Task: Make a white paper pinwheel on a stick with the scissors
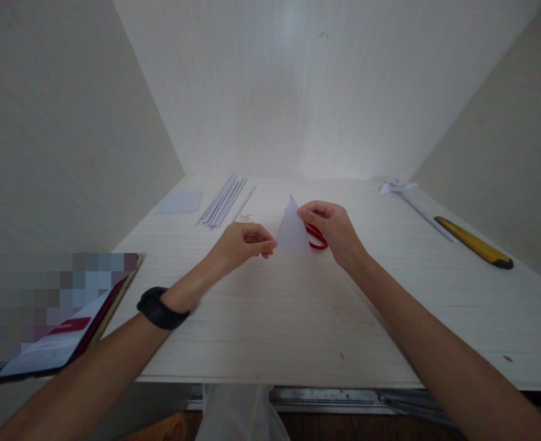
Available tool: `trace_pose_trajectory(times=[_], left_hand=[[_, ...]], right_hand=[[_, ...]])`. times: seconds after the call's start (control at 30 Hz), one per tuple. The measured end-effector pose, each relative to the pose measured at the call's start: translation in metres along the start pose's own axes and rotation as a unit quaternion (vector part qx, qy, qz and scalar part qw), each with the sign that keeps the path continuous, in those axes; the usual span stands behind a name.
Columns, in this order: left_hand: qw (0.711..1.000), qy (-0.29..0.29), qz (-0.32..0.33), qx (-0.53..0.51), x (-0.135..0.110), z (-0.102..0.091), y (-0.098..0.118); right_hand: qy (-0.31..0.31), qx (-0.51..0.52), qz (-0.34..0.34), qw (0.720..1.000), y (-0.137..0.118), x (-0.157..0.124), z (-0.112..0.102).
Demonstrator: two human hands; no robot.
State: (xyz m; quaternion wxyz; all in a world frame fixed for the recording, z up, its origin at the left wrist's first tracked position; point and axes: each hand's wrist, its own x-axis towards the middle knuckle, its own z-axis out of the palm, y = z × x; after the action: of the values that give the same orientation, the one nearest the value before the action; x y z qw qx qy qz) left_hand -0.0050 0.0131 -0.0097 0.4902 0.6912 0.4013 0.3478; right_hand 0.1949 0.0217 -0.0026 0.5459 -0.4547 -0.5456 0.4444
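A small white piece of paper, roughly triangular with its tip upward, is held above the table between my two hands. My left hand pinches its lower left corner with thumb and fingers. At its upper right edge, my right hand grips it between thumb and forefinger. Partly hidden behind the paper and my right hand lie scissors with red handles. A black band is around my left wrist.
On the white table, several thin paper sticks, a paper sheet and small pale bits lie back left. A paper pinwheel on a stick and a yellow utility knife lie right. Walls enclose three sides.
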Motion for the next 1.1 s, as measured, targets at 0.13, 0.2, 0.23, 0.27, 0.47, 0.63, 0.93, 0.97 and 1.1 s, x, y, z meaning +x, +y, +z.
trace_pose_trajectory(times=[0.13, 0.2, 0.23, 0.27, 0.47, 0.63, 0.93, 0.97, 1.1], left_hand=[[1.000, -0.014, -0.016, -0.006, 0.0001, 0.0025, -0.0058], [1.000, -0.018, -0.017, -0.002, 0.0002, 0.0031, -0.0072], [1.000, -0.017, -0.015, -0.001, 0.0004, 0.0031, -0.0073], [1.000, -0.015, -0.013, 0.000, 0.0005, 0.0030, -0.0071], [1.000, -0.009, 0.005, -0.001, 0.0006, 0.0012, -0.0056], [1.000, -0.009, 0.005, 0.007, 0.0008, 0.0017, -0.0061], [0.999, -0.033, -0.022, 0.003, -0.0005, 0.0040, -0.0088], [0.999, -0.031, -0.021, 0.003, -0.0006, 0.0037, -0.0089], [0.999, -0.025, -0.021, 0.005, -0.0009, 0.0031, -0.0076]], right_hand=[[-0.022, 0.007, 0.005, 1.000, -0.0014, 0.0006, 0.0001], [-0.025, 0.009, 0.008, 1.000, -0.0020, 0.0007, -0.0003], [-0.023, 0.011, 0.012, 1.000, -0.0023, 0.0006, -0.0005], [-0.019, 0.012, 0.016, 1.000, -0.0024, 0.0005, -0.0007], [0.015, 0.029, 0.006, 0.999, -0.0014, -0.0006, -0.0002], [0.017, 0.046, 0.011, 0.999, 0.0008, -0.0018, 0.0012], [-0.042, 0.047, 0.017, 0.998, -0.0016, -0.0018, 0.0006], [-0.037, 0.050, 0.016, 0.998, -0.0017, -0.0017, 0.0006], [-0.012, 0.054, 0.017, 0.998, -0.0024, -0.0024, 0.0013]])
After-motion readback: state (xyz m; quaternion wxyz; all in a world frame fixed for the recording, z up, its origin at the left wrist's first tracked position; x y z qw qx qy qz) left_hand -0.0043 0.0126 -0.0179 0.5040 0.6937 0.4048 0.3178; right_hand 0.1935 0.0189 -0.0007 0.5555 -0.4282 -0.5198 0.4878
